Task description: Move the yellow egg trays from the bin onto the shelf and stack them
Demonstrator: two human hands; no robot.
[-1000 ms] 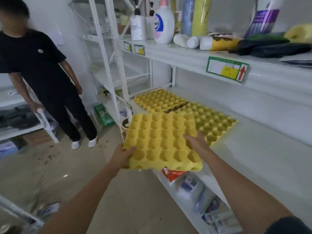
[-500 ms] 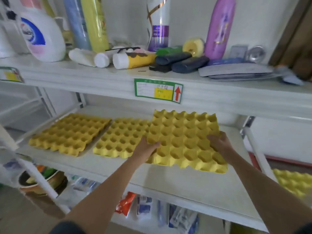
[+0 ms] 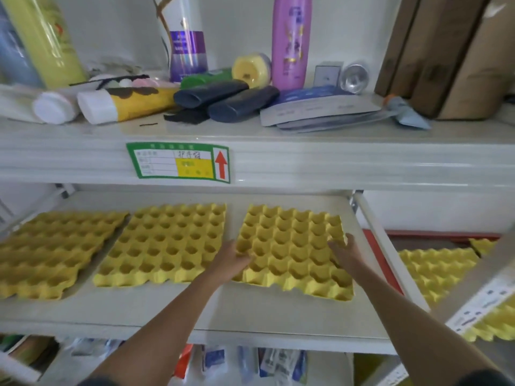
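Three yellow egg trays lie side by side on the white middle shelf (image 3: 250, 316). The right tray (image 3: 292, 249) rests flat, and both hands grip it. My left hand (image 3: 234, 257) holds its left edge with the thumb in a cup. My right hand (image 3: 344, 250) holds its right side, fingers curled over the rim. The middle tray (image 3: 164, 246) and the left tray (image 3: 53, 252) lie untouched. More yellow egg trays (image 3: 440, 271) sit lower down at the right, beyond the shelf post, partly hidden.
The upper shelf (image 3: 334, 160) overhangs closely, crowded with bottles, tubes and packets, and bears a green label (image 3: 178, 164). Brown cardboard boxes (image 3: 446, 51) stand at its right end. Packaged goods fill the shelf below (image 3: 250, 363). A white post (image 3: 384, 246) bounds the shelf at right.
The tray in my hands went from tilted in the air to flat on the shelf, to the right of the middle tray. My view swung right and closer to the shelf.
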